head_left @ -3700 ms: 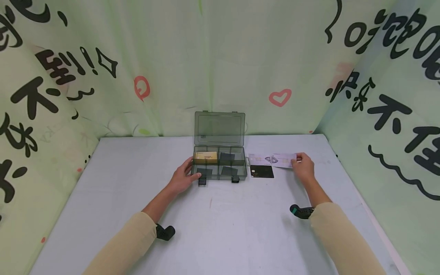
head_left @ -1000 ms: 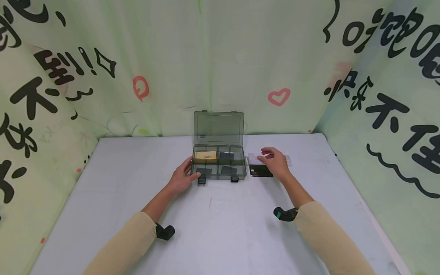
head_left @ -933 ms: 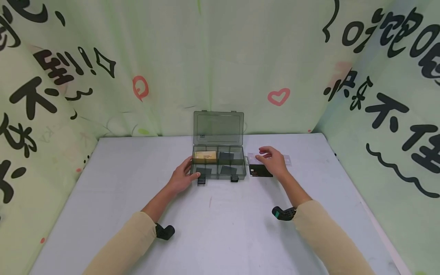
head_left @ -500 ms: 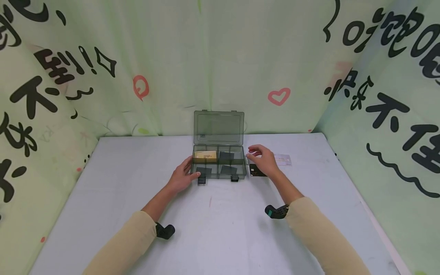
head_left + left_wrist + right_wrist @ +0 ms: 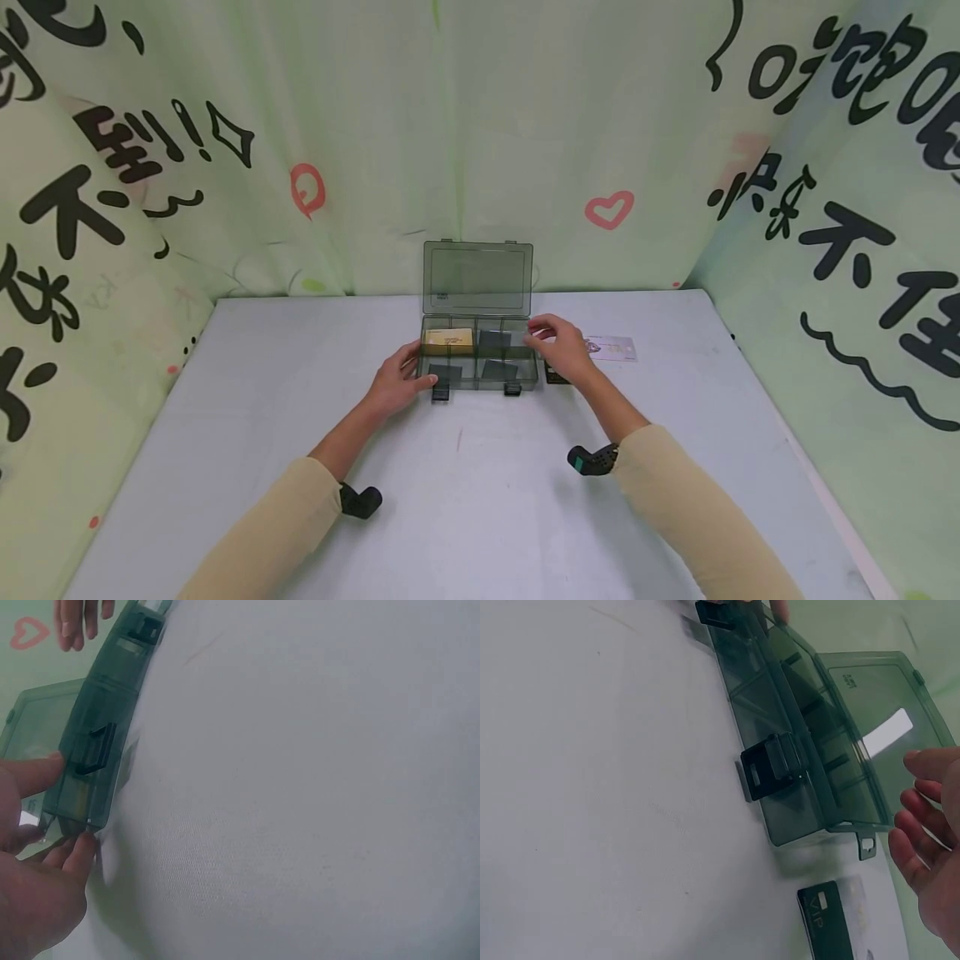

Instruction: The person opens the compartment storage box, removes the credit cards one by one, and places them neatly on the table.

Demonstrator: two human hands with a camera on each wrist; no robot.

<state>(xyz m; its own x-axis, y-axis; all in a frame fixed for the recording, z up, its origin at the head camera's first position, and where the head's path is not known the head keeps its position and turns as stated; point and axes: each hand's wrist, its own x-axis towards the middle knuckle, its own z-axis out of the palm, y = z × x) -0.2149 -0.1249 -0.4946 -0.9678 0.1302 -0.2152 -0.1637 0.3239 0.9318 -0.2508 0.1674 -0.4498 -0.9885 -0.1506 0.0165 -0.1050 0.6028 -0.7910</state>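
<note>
A see-through grey-green organizer box (image 5: 468,385) stands with its lid (image 5: 478,279) raised. My left hand (image 5: 393,385) grips its left end, thumb along the front and fingers around the corner; the left wrist view shows this thumb (image 5: 34,776) against the box. At the right end, my right hand (image 5: 561,343) hovers with loosely bent fingers and nothing held, fingertips overlapping the rim in the head view. Under this hand lies a black card (image 5: 556,377) marked VIP, partly hidden. A purple printed paper slip (image 5: 615,348) lies just beyond it.
A small yellow box (image 5: 448,342) sits in the back left compartment. Dark flat pieces (image 5: 498,371) lie in the other compartments. Two dark latches (image 5: 512,389) hang at the front. A pale curtain (image 5: 375,167) with black writing surrounds the white table (image 5: 457,500).
My right hand has let go of the purple slip's right end and moved left across the slip and black card to the box's right end. My left hand stays on the box.
</note>
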